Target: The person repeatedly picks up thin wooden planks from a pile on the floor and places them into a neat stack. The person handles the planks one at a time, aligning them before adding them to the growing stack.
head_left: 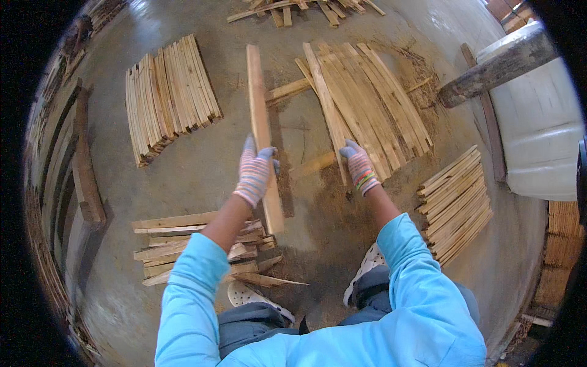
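Lying at the left rim, around nine o'clock, are weathered timbers (88, 171); at ten o'clock a neat stack of slats (174, 92) sits on the grey floor (183, 183), its pieces side by side; at eight o'clock comes a rougher pile of short offcuts (165, 252), with some ends jutting out. Just left of centre, the left hand (255, 171), in a striped glove, is closed around a long pale slat (259, 110), which points nearly to twelve o'clock, its near end beside the offcuts; beyond, at twelve o'clock, lies a loose heap of wood (306, 9). Between one and two o'clock, a slanted slat (322, 101) lies at the left edge of a broad row of slats (370, 104); the right hand (359, 165), gloved likewise, is at the near end of these, fingers partly curled, though I cannot tell whether it grips one. At three o'clock there is a smaller stack of thin strips (455, 208); at two o'clock, a round wooden post (501, 70) stands in front of a whitish container (538, 134).
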Tool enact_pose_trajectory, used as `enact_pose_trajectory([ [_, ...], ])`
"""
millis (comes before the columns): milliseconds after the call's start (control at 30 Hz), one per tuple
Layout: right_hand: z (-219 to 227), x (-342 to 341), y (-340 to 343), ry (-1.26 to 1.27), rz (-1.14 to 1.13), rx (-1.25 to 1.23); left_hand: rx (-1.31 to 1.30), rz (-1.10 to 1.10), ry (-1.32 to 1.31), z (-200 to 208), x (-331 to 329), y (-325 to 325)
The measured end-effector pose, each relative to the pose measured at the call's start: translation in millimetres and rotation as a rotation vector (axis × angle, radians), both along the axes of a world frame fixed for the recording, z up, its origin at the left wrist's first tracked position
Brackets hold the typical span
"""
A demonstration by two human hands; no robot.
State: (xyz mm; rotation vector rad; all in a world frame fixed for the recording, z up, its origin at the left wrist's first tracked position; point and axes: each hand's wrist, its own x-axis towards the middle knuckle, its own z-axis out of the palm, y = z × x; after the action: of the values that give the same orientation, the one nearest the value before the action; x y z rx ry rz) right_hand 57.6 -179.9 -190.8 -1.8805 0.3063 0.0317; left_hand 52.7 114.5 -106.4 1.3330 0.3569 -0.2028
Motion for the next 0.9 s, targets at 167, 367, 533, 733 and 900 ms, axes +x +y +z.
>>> enact_pose_trajectory([
  [167,8.1,-12.8,14.9,0.058,0.046,-0.080,-0.053,0.083,0.078,-17.4,5.3,-49.4],
  [367,-2.8,-17.5,8.7,-0.010,0.076,-0.187,-0.168,0.141,0.120,-50.6,10.8,-77.4],
  [533,-4.9,-11.1,0.5,-0.009,0.139,0.033,0.051,0.096,0.048,-79.9,32.3,-82.1],
  [733,78.8,25.3,-70.5,-0.221,0.138,-0.385,0.534,-0.229,0.002,-95.6,58.0,-74.9],
  [900,220.2,-33.7,-153.2,-0.155,0.258,-0.685,0.540,-0.273,-0.034,-87.8,51.1,-79.4],
])
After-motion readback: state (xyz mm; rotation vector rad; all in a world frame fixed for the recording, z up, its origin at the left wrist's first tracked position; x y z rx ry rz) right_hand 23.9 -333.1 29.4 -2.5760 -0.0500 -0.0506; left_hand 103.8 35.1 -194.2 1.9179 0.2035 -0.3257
